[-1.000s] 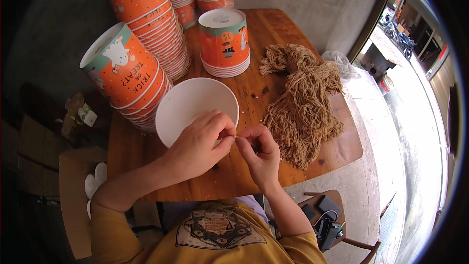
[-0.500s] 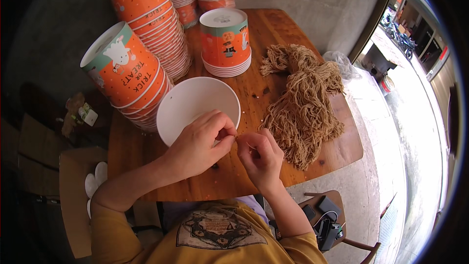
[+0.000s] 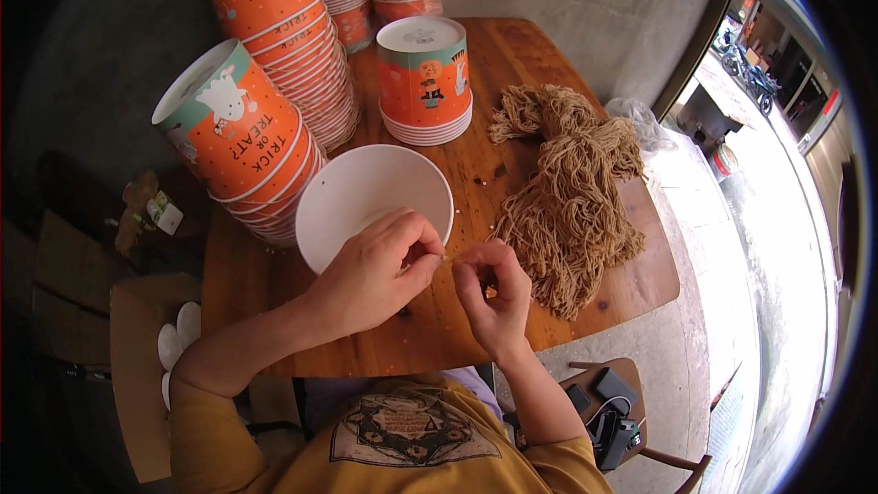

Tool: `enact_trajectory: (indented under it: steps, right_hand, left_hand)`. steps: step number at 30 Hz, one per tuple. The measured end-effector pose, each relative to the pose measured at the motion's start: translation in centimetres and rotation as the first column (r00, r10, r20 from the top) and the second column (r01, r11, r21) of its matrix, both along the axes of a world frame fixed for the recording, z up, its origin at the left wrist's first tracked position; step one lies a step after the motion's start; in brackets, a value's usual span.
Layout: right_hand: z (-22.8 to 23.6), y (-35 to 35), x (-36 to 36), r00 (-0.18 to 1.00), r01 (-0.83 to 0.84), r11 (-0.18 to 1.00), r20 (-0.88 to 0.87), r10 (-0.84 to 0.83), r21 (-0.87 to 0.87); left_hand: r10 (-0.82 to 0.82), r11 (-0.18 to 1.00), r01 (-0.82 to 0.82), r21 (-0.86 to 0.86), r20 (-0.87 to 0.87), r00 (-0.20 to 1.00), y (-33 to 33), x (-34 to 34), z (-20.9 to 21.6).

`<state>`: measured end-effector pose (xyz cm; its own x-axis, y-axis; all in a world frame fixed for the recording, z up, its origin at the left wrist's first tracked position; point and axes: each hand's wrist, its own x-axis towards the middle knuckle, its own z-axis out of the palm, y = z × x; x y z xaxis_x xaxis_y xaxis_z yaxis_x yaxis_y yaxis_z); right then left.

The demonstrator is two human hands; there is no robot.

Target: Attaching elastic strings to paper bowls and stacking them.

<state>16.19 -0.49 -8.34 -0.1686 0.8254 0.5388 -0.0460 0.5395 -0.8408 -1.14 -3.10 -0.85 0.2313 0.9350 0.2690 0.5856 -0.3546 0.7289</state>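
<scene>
An open paper bucket (image 3: pixel 370 185) with a white inside stands in front of me, a small hole near its left rim. My left hand (image 3: pixel 380 261) is over its near right rim, thumb and forefinger pinched together. A tiny tan bit, seemingly the end of a cord, shows at those fingertips. My right hand (image 3: pixel 494 297) is just right of it, thumb and forefinger curled close to the same spot; what they hold is too small to make out. Beyond it lies a bundle of tan cords (image 3: pixel 581 210) on the wooden table (image 3: pixel 430 338).
Orange printed buckets (image 3: pixel 251 142) are stacked upside down at the left, with taller stacks (image 3: pixel 283 27) behind. A shorter stack (image 3: pixel 425 78) stands at the back. An open cardboard box (image 3: pixel 137 357) is at lower left; a stool with black devices (image 3: pixel 617 407) is at lower right.
My right hand's fingers have opened out a little and shifted slightly right of my left fingertips. My left hand keeps its pinch in nearly the same place.
</scene>
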Motion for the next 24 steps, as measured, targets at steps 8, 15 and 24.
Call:
enact_trajectory:
  steps: [8,15,24]
  right_hand:
    - [1.8,-0.2,-0.2,0.963,0.086,0.981,0.238,-0.127,0.176]
    - [1.8,-0.2,-0.1,0.953,0.099,0.975,0.264,-0.150,0.197]
    - [1.9,-1.1,0.2,0.920,0.076,0.994,0.378,-0.100,0.079]
  left_hand:
    - [0.011,0.999,-0.011,0.051,-0.015,1.000,-0.2,-0.3,-0.1]
    - [0.040,0.985,-0.027,0.170,-0.069,0.997,-0.5,0.3,-0.2]
    - [0.080,0.935,-0.016,0.354,-0.166,0.983,-0.4,0.0,-0.6]
